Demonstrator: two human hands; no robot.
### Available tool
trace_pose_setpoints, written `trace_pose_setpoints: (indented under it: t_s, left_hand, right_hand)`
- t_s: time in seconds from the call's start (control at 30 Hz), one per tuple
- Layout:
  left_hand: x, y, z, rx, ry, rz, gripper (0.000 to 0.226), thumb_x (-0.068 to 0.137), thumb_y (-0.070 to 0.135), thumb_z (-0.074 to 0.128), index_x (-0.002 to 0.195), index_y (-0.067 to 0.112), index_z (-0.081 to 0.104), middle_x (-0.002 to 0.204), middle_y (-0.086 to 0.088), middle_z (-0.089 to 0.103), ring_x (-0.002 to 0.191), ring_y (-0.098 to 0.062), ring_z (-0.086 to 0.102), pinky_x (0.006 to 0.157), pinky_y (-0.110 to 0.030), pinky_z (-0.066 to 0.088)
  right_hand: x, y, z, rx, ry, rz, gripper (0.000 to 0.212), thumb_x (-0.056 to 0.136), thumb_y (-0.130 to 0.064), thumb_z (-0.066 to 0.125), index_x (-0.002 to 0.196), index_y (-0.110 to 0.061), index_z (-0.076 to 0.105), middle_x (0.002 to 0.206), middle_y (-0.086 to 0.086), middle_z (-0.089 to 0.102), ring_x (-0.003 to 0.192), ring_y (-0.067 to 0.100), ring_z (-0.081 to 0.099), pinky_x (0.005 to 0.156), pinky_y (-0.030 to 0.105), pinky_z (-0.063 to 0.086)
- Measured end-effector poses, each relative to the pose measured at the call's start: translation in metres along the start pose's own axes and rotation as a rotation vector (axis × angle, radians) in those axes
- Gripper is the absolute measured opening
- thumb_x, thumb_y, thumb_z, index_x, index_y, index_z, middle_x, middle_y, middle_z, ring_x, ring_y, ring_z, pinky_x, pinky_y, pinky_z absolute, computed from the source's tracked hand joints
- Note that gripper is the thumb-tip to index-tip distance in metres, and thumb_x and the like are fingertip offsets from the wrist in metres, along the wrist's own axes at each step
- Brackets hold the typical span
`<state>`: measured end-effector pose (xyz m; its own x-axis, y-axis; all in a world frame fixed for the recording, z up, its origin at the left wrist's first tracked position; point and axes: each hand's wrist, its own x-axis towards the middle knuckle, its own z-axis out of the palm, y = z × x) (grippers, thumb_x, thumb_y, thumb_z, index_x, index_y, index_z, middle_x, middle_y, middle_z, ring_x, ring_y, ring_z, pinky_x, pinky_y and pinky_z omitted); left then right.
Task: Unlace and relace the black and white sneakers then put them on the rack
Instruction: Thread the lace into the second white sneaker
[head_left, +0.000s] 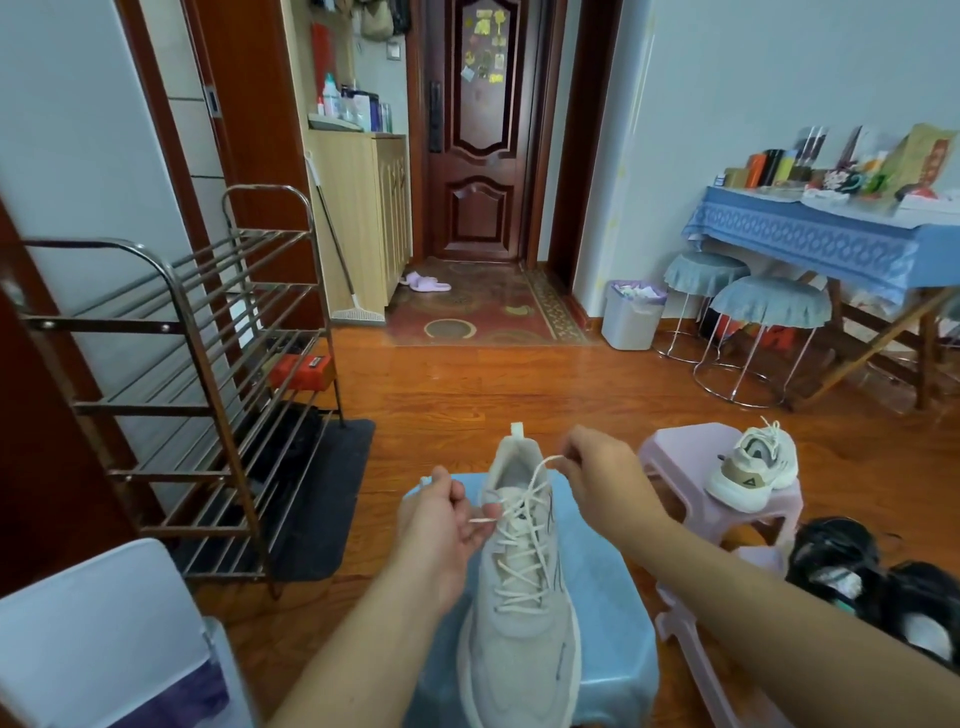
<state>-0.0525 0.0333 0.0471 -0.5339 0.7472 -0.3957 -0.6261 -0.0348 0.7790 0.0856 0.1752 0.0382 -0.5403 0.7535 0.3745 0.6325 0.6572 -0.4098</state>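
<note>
Sneaker (519, 597), pale, stands on a blue stool (613, 597), left hand (441, 519) and right hand (597, 478) each pinching a lace end, so uneven pulling could tip it off or skew the lacing; its mate (753, 473) sits on a pink stool (670, 452), rack (171, 395) shelves mostly bare.

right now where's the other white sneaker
In the head view it sits on the pink stool at right, white sneaker just beyond the right hand.
</note>
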Motion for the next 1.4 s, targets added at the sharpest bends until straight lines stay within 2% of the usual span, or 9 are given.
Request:
trace_pose_setpoints:
  t_s: [0.1, 0.3, 0.53, 0.63, 0.83, 0.93, 1.07, 1.23, 1.4]
  left_hand:
    - [0.001, 0.0, 0.002, 0.465, -0.048, 0.198, 0.045, 0.111, 0.035, 0.035, 0.073, 0.014, 0.045, 0.044, 0.006, 0.042, 0.05, -0.014, 0.051, 0.069, -0.033, 0.046]
    - [-0.001, 0.004, 0.018, 1.093, -0.133, 0.405, 0.015, 0.098, 0.036, 0.049, 0.105, 0.023, 0.045, 0.086, 0.001, 0.062, 0.074, -0.02, 0.06, 0.06, -0.034, 0.041]
    - [0.008, -0.004, 0.03, 1.394, -0.155, 0.62, 0.031, 0.103, 0.023, 0.033, 0.107, 0.021, 0.063, 0.099, 0.001, 0.064, 0.107, -0.024, 0.053, 0.094, -0.044, 0.04]
    - [0.01, -0.004, 0.031, 1.356, -0.132, 0.56, 0.034, 0.107, 0.029, 0.032, 0.084, 0.024, 0.056, 0.078, 0.009, 0.053, 0.104, -0.019, 0.046, 0.101, -0.042, 0.032]
    - [0.019, 0.003, 0.024, 0.994, -0.169, 0.337, 0.054, 0.104, 0.044, 0.048, 0.053, 0.029, 0.06, 0.046, 0.013, 0.045, 0.055, -0.016, 0.044, 0.068, -0.036, 0.034]
    - [0.019, 0.004, 0.025, 0.996, -0.162, 0.343, 0.054, 0.103, 0.045, 0.048, 0.054, 0.023, 0.053, 0.047, 0.013, 0.044, 0.056, -0.018, 0.043, 0.068, -0.036, 0.033]
    - [0.017, 0.006, 0.022, 0.942, -0.187, 0.33, 0.048, 0.104, 0.042, 0.049, 0.071, 0.015, 0.069, 0.06, 0.005, 0.057, 0.063, -0.017, 0.049, 0.066, -0.033, 0.037]
    - [0.017, 0.013, 0.012, 0.888, -0.341, 0.332, 0.025, 0.096, 0.028, 0.069, 0.073, 0.017, 0.074, 0.078, -0.009, 0.07, 0.073, -0.014, 0.054, 0.072, -0.03, 0.041]
    - [0.016, 0.02, 0.009, 0.903, -0.369, 0.318, 0.013, 0.083, 0.002, 0.079, 0.082, 0.015, 0.078, 0.076, 0.0, 0.069, 0.071, -0.008, 0.059, 0.066, -0.018, 0.046]
  right_hand:
    - [0.0, 0.003, 0.006, -0.24, 0.073, -0.223, 0.03, 0.082, 0.006, 0.066, 0.082, -0.018, 0.047, 0.079, -0.002, 0.052, 0.061, 0.019, 0.044, 0.051, 0.032, 0.033]
    - [0.003, -0.024, -0.017, 0.134, 0.146, -0.254, 0.016, 0.088, -0.01, 0.068, 0.085, -0.023, 0.058, 0.082, -0.017, 0.05, 0.072, 0.002, 0.05, 0.064, 0.022, 0.041]
    - [0.005, -0.045, -0.028, 0.195, -0.274, -0.051, 0.021, 0.097, -0.049, 0.054, 0.093, -0.035, 0.068, 0.087, -0.012, 0.067, 0.08, 0.003, 0.057, 0.072, 0.027, 0.045]
    - [-0.002, -0.04, -0.03, 0.236, -0.286, -0.007, 0.033, 0.1, -0.045, 0.05, 0.071, -0.034, 0.061, 0.07, -0.006, 0.065, 0.066, 0.007, 0.059, 0.066, 0.031, 0.048]
    - [-0.01, -0.021, -0.022, 0.401, -0.312, 0.084, 0.012, 0.088, -0.025, 0.076, 0.094, -0.035, 0.074, 0.085, -0.009, 0.073, 0.078, 0.008, 0.067, 0.076, 0.03, 0.057]
    - [-0.016, -0.022, -0.018, 0.296, -0.119, 0.039, 0.014, 0.086, -0.016, 0.078, 0.094, -0.027, 0.078, 0.077, -0.018, 0.066, 0.074, 0.0, 0.061, 0.066, 0.012, 0.045]
    - [-0.012, -0.014, -0.033, 0.119, 0.034, 0.192, 0.012, 0.09, -0.013, 0.071, 0.087, -0.024, 0.075, 0.079, -0.014, 0.067, 0.072, 0.004, 0.06, 0.064, 0.02, 0.045]
    - [-0.007, -0.003, -0.069, 0.099, -0.607, 0.282, 0.007, 0.092, -0.024, 0.072, 0.092, -0.027, 0.078, 0.092, -0.013, 0.074, 0.09, 0.006, 0.068, 0.08, 0.024, 0.054]
    - [0.004, -0.029, -0.033, 0.401, -0.463, 0.089, 0.026, 0.093, -0.007, 0.067, 0.106, -0.027, 0.077, 0.098, -0.014, 0.074, 0.09, -0.003, 0.066, 0.079, 0.015, 0.051]
